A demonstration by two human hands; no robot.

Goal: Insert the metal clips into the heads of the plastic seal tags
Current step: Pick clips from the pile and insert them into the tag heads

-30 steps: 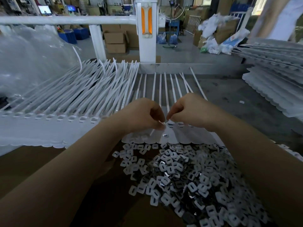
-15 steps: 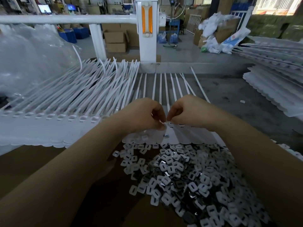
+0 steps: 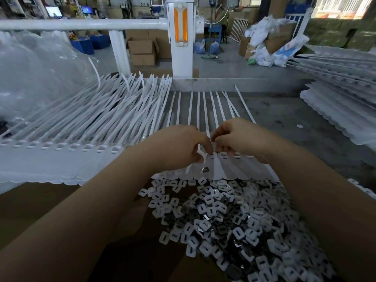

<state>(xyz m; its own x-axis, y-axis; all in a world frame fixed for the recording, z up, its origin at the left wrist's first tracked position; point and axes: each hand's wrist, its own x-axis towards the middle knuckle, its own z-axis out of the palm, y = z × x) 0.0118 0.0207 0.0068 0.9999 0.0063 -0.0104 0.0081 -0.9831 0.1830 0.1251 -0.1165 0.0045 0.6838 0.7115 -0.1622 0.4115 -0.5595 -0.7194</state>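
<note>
Risk first, from the head view: left hand [image 3: 179,147] and right hand [image 3: 238,139] both curled, fingertips meeting over one head in the near row of seal tags [image 3: 223,165], apparently pinching something small there; whether a clip sits between the fingers, impossible to tell, hidden by the fingertips. Likely slip: a clip pressed in tilted or the wrong way up, jamming in the slot or springing out. One loose metal clip [image 3: 205,169] already lying on the flat white tag bodies just below the fingers, not in a head, easily brushed off by a wrist. Forearms hanging directly over the heap of clips [image 3: 234,216], so a careless sweep could scatter pieces off the cardboard sheet [image 3: 40,204]. Straps of the longer tag row [image 3: 91,119] on the left fanned and overlapping, liable to snag. Containers: no bin around the clips, just a loose pile on cardboard; open cardboard boxes [image 3: 142,49] on the floor behind, contents unseen; clear plastic bag [image 3: 36,74] at far left, contents unclear.
</note>
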